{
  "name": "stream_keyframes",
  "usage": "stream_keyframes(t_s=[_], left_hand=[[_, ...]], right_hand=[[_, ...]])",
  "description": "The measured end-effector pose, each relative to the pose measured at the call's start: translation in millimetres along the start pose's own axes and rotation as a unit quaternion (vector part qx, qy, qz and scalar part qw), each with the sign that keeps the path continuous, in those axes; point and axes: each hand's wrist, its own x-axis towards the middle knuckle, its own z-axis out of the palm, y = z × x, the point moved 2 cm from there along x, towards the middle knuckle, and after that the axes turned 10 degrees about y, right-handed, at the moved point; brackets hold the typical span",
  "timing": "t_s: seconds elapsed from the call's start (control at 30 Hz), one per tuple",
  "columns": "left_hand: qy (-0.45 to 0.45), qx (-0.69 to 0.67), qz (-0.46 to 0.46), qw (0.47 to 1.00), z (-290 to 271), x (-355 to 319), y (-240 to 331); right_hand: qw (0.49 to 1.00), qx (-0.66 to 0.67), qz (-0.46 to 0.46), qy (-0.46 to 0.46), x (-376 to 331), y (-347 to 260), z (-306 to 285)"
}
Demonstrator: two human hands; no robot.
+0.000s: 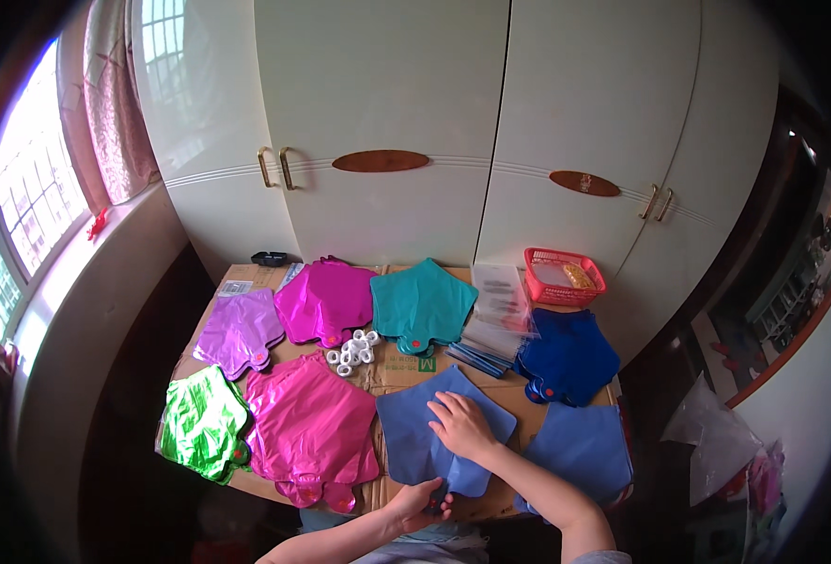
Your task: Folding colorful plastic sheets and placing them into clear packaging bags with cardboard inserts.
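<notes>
A flat blue star-shaped foil balloon point(409, 428) lies in front of me at the front of the cardboard. My right hand point(460, 425) rests on its upper middle, fingers stretched out and slightly apart. At the near edge, my left hand point(420, 503) is closed around the balloon's neck tab, which is partly hidden by the fingers. More flat blue foil point(580, 451) lies to the right, partly behind my right forearm. Directly left is a stack of pink foil balloons point(312, 428) with round tabs toward me.
Around lie green point(204, 418), lilac point(239, 329), magenta point(326, 301), teal point(425, 301) and dark blue foil balloons point(568, 352). White rings point(352, 352) cluster mid-cardboard. Clear plastic bags point(500, 301) and a red basket point(566, 291) sit at the back right, before tall cabinets point(378, 94).
</notes>
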Motion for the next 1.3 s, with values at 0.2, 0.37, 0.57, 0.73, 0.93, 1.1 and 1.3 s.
stream_keyframes(t_s=[0.2, 0.37, 0.57, 0.73, 0.93, 1.1, 1.3], left_hand=[[0.003, 0.007, 0.0, 1.0, -2, 2, 2], [-0.026, 0.039, 0.092, 0.995, -9, -14, 11], [0.038, 0.218, 0.413, 0.884, -44, 4, 50], [0.2, 0.544, 0.519, 0.629, -30, -7, 85], [0.283, 0.575, 0.534, 0.552, -26, 1, 113], [0.347, 0.583, 0.517, 0.522, -14, 9, 121], [0.296, 0.607, 0.511, 0.532, -19, 9, 115]], right_hand=[[1.0, -0.004, 0.005, -0.004, -3, -2, 1], [1.0, -0.019, 0.007, -0.014, -4, -4, 1], [0.998, -0.049, -0.001, -0.032, -1, -8, -3], [0.995, -0.082, 0.005, -0.049, -3, -5, 1], [0.99, -0.102, 0.017, -0.091, -4, -6, 4], [0.985, -0.104, 0.028, -0.139, -1, -6, 2], [0.979, -0.113, 0.03, -0.168, 1, -5, 3]])
